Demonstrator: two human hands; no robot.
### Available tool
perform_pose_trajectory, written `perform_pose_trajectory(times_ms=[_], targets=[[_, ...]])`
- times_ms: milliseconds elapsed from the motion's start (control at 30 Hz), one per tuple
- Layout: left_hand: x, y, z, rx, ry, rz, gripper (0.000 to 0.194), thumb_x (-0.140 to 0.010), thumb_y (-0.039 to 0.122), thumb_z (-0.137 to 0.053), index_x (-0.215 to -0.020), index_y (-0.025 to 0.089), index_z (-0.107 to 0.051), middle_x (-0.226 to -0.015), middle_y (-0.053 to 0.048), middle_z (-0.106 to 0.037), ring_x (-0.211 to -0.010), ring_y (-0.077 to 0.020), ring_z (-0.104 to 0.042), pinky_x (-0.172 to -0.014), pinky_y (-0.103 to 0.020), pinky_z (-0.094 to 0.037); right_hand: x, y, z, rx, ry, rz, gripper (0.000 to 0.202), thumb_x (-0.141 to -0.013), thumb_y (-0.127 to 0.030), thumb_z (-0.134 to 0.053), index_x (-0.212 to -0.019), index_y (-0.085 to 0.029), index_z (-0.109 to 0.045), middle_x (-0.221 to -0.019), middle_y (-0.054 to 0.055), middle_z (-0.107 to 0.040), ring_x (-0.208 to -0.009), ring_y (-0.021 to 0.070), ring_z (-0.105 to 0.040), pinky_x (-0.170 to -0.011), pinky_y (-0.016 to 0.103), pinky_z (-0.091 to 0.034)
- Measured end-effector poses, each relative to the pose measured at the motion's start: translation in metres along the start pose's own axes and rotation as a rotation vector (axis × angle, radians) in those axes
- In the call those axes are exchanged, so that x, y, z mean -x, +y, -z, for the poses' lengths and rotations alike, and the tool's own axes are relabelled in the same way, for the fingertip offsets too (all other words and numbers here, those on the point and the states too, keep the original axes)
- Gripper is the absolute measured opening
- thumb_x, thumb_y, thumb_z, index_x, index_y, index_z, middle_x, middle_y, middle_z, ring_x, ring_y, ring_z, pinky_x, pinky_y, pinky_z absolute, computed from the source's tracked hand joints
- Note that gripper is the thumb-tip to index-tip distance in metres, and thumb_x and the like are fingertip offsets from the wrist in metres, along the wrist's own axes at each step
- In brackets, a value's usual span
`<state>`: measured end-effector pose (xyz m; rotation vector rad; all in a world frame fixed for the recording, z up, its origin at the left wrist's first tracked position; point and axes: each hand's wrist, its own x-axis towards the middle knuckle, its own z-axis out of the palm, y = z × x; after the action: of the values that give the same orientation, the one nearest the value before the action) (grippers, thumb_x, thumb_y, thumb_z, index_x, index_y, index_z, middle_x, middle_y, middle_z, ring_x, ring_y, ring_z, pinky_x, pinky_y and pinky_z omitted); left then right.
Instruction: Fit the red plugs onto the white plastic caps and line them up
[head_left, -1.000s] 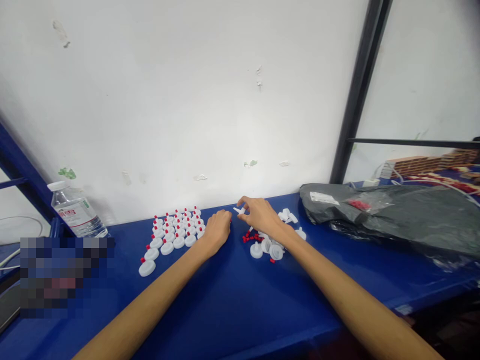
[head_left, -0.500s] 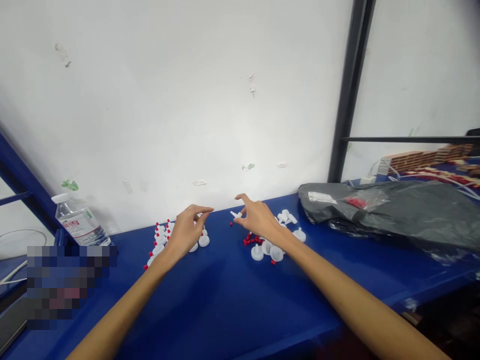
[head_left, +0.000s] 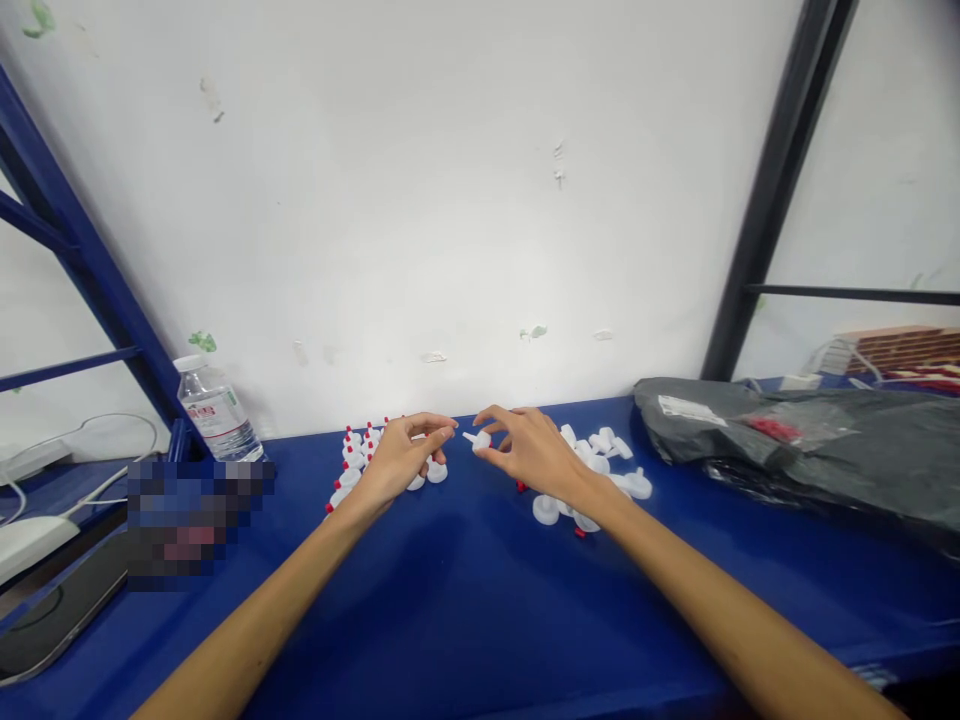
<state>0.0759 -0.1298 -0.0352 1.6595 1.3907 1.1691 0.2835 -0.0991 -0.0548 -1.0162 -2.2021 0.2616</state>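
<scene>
White nozzle cap (head_left: 482,441) is still pinched in the right hand (head_left: 531,447) over the blue desk (head_left: 480,610), but the left hand (head_left: 399,455) is now closer to it. Can't tell if that left-side grip's got anything.

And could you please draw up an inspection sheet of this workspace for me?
Surface: blue tabletop.
Job's things: red-tipped white caps grouped left; loose white caps and red tips right.
Clutter: clear bottle, dark plastic bag.
Hands: right hand pinches a white nozzle cap; left hand half-closed, contents unclear.
Cables: white cables far left and behind the bag.
Surroundings: marked white wall, blue frame left, black post right.
</scene>
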Motion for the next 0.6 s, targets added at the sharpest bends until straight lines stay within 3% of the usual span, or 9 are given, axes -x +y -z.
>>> perform_pose_trajectory(times_ms=[167,333,433,600], targets=[[0.003,0.002,-0.002,-0.024,-0.027,-0.014,0.041,-0.078,0.045,-0.071,-0.101,0.012,-0.074,-0.064,-0.004,-0.066,-0.055,-0.0125,-0.058,-0.043,-0.019,-0.036,0.003,-0.006,0.0,-0.038,0.008,0.073,0.033,-0.091,-0.031,-0.065,-0.123,-0.028,-0.058,-0.101,0.0,-0.075,-0.076,0.0142,-0.07,-0.09,0.033,-0.047],[0.004,0.001,-0.004,-0.1,0.033,-0.019,0.042,-0.082,0.046,-0.067,-0.107,0.012,-0.073,-0.056,-0.001,-0.063,-0.041,-0.008,-0.043,-0.04,-0.02,-0.029,0.003,-0.006,-0.001,-0.051,0.008,0.096,0.033,-0.091,-0.031,-0.065,-0.122,-0.028,-0.057,-0.101,0.0,-0.075,-0.08,0.015,-0.07,-0.095,0.035,-0.045],[0.003,-0.004,-0.003,-0.08,-0.012,-0.039,0.041,-0.083,0.045,-0.067,-0.108,0.013,-0.073,-0.058,-0.001,-0.064,-0.044,-0.0098,-0.048,-0.042,-0.02,-0.033,0.003,-0.005,-0.002,-0.04,0.012,0.131,0.031,-0.091,-0.031,-0.065,-0.121,-0.029,-0.058,-0.099,-0.002,-0.075,-0.081,0.0149,-0.071,-0.1,0.036,-0.041],[0.001,-0.012,-0.001,-0.049,-0.069,-0.047,0.041,-0.083,0.047,-0.068,-0.106,0.014,-0.075,-0.061,-0.002,-0.065,-0.047,-0.0109,-0.053,-0.043,-0.021,-0.035,0.003,-0.004,-0.002,-0.02,0.002,0.202,0.029,-0.093,-0.027,-0.064,-0.121,-0.027,-0.058,-0.083,-0.005,-0.073,-0.068,0.0121,-0.069,-0.107,0.038,-0.035]])
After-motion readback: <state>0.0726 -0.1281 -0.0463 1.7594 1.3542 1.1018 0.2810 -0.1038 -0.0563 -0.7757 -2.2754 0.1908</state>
